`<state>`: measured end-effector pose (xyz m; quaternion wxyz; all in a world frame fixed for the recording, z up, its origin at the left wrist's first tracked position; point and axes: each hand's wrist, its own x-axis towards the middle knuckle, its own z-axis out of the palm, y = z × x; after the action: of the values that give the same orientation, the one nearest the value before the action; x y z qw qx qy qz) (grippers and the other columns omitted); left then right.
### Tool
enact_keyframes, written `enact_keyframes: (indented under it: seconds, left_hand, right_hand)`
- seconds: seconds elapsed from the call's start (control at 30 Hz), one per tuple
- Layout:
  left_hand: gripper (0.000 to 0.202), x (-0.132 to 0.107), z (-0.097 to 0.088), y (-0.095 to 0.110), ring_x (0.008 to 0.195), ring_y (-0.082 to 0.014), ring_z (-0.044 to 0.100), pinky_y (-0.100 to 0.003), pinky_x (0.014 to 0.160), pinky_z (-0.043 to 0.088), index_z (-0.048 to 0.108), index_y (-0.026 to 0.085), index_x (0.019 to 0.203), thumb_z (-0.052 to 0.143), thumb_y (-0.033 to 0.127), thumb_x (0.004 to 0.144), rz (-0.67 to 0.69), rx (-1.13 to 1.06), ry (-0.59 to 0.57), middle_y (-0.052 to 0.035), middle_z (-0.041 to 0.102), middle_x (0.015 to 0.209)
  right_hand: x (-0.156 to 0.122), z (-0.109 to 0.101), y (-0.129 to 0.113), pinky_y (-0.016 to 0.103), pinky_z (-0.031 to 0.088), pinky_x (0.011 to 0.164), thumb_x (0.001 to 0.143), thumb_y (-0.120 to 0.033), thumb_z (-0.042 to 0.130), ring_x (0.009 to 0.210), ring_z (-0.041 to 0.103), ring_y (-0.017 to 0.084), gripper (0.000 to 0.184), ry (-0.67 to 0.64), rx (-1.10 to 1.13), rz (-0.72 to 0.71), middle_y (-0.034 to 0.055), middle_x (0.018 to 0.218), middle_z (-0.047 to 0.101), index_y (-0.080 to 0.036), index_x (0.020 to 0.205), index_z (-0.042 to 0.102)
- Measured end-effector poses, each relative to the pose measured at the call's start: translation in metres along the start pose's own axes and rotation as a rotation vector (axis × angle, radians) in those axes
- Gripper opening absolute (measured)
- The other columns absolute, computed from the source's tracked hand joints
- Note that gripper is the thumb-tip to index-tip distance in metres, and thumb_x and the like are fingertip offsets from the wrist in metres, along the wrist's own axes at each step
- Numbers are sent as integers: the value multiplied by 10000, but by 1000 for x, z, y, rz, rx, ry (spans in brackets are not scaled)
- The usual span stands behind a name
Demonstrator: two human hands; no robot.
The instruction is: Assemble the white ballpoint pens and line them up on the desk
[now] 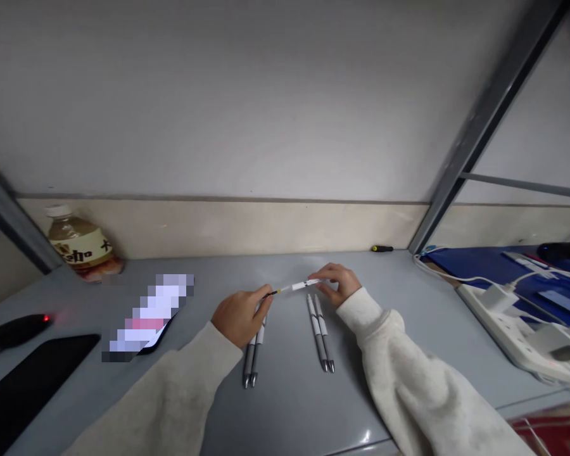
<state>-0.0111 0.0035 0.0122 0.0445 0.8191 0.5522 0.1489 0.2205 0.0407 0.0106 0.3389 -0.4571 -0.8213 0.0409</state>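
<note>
A thin pen refill with a white middle and dark tip is held level above the grey desk. My left hand is closed and pinches its dark left end. My right hand is closed and pinches its white right end. Two grey-and-white pens lie side by side under my left hand. Two more pens lie parallel just below my right hand.
A phone lies at the left, with a black pad and a mouse with a red light nearer the edge. A drink bottle lies by the wall. A small screwdriver and a white power strip are at the right.
</note>
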Motion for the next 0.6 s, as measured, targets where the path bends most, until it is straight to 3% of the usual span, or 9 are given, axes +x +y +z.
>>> enact_keyframes:
  seconds: [0.6]
  left_hand:
    - [291,0,1,-2,490,-147,515,-227,472,248,526,236,784,274,343,884,35,-16,24,41,475,471]
  right_hand:
    - [-1,0,-1,283,473,682,752,-132,558,731,615,170,217,-16,57,-79,58,794,670,-203,874,723]
